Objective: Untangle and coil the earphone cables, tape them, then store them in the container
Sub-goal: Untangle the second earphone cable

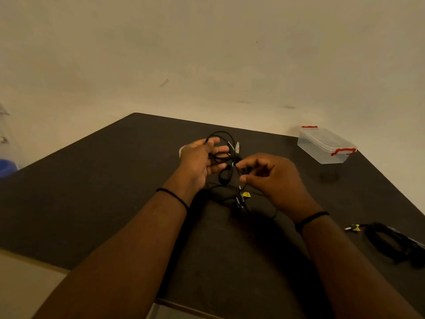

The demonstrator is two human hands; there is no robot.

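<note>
A tangle of black earphone cables hangs between my hands above the dark table. My left hand holds loops of the cable with its fingers loosely curled round them; one loop arches above the fingers. My right hand pinches the cable between thumb and fingertips. Jack plugs with a yellow tag dangle below. A clear container with a lid and red clips stands at the far right of the table.
Another black cable bundle with a yellow tag lies at the right edge of the table. A small whitish object and a pale round thing lie behind my left hand. A blue object sits off the table's left.
</note>
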